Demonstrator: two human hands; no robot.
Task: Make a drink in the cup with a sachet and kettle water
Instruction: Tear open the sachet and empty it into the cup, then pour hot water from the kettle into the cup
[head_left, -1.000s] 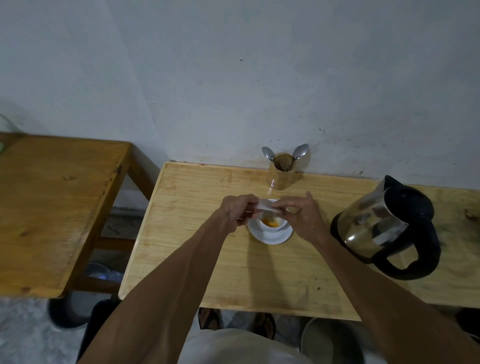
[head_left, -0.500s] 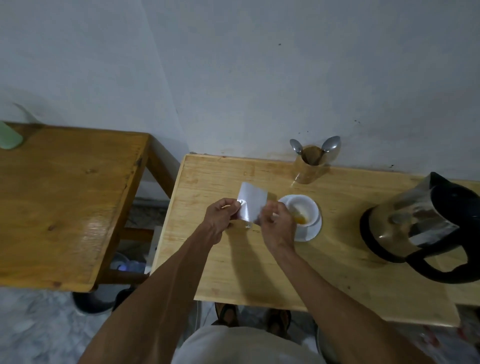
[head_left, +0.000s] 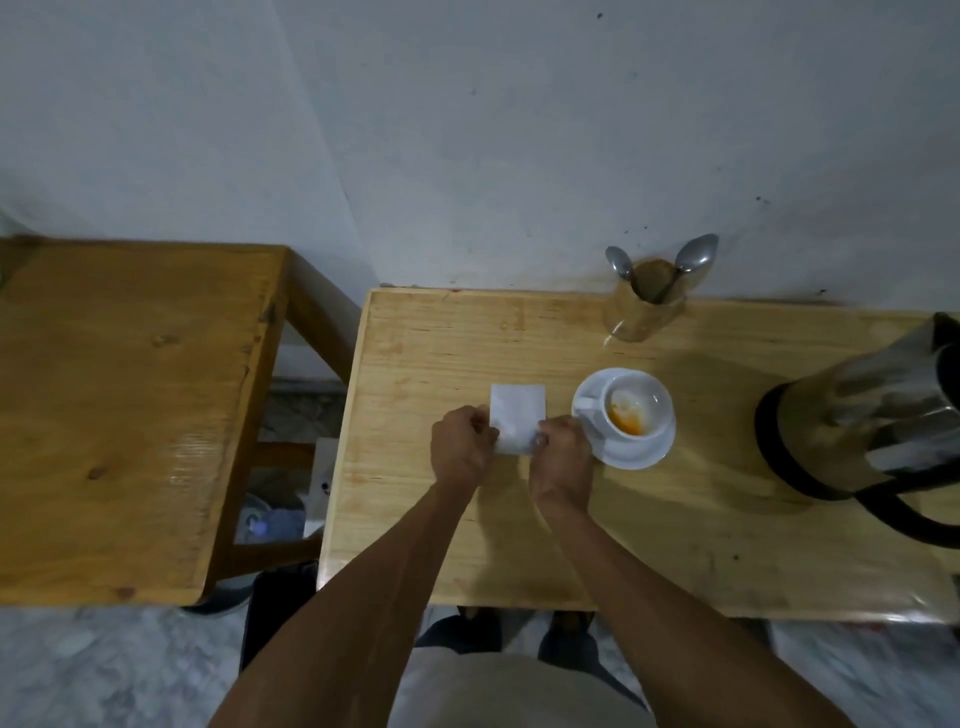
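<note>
Both hands now hold the sachet (head_left: 517, 423) left of the cup (head_left: 631, 410); left hand (head_left: 462, 449) and right hand (head_left: 563, 457) fingers pinch its lower corners.

A glass holder (head_left: 640, 312) with 2 spoons (head_left: 696, 253) stands upright at the far edge of the light wooden table (head_left: 441, 353), against the wall (head_left: 467, 130). A darker wooden table (head_left: 124, 405) is seen to the left, apart across a gap. Marbled floor (head_left: 78, 670) is visible below, with indistinct clutter under the tables.
</note>
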